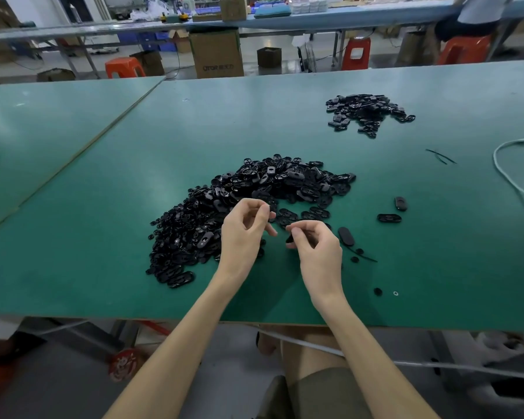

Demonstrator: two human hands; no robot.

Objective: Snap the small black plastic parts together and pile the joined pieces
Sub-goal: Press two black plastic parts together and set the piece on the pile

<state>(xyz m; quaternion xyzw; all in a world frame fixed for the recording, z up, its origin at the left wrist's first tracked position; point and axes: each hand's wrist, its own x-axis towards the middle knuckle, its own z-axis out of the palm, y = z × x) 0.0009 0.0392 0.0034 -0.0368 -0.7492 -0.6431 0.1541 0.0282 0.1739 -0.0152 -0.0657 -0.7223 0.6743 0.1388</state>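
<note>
Pinching a small black plastic part point(290, 238) between thumb and forefinger of the right hand point(318, 247), just above the green tabletop point(103, 252), beside the big heap of loose black oval parts point(254, 189). In the curled left hand point(244, 229), fingertips together, cannot tell whether holding anything. Best to square both halves before pressing. Beyond: a smaller black pile point(369, 113) far right; a white cable point(508, 176) near that reach.

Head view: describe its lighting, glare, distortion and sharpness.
Head view: soft overhead light, only faint shadows under the left hand and right hand; head view: pale sheen on the green table, small highlights on the glossy pile of black parts; head view: wide-angle lens slightly bows the table's far edge; head view: centre crisp, lower corners smeared.
</note>
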